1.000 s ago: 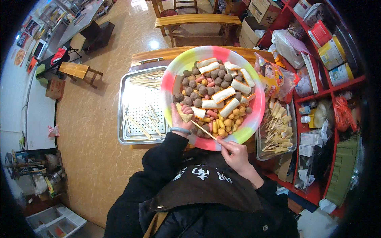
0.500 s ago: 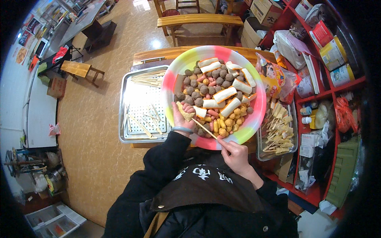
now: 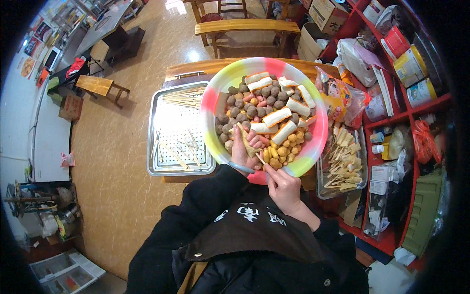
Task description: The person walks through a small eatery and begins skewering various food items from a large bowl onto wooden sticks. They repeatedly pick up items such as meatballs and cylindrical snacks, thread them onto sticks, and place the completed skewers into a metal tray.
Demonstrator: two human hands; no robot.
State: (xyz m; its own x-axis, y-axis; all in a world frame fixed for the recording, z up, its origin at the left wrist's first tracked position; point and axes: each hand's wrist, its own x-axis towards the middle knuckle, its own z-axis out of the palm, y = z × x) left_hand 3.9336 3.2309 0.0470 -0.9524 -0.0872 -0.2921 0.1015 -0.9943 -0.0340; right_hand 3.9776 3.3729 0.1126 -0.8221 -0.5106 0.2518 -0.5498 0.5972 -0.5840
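Note:
My left hand (image 3: 239,156) is closed around a tan triangular piece of food (image 3: 248,139), over the near left part of a large pink, yellow and white basin (image 3: 320,128). In a pinch, my right hand (image 3: 284,187) grips a bamboo skewer (image 3: 261,159) whose far end meets the near tip of that piece. Whether the skewer has gone deep into it is hidden by my fingers. Inside the basin lie brown meatballs (image 3: 238,115), white orange-edged sticks (image 3: 277,117), golden balls (image 3: 281,151) and small pink sausages.
Left of the basin is a perforated metal tray (image 3: 152,142) with loose bamboo skewers (image 3: 183,98). To the right, a clear tray (image 3: 320,188) holds several filled skewers (image 3: 342,161), near a yellow food bag (image 3: 334,95). Red shelves (image 3: 404,117) line the right; a wooden bench (image 3: 247,26) stands beyond.
My left hand has moved right with the tan piece, which now stands more upright. Less of the skewer shows between my hands, and they are closer together.

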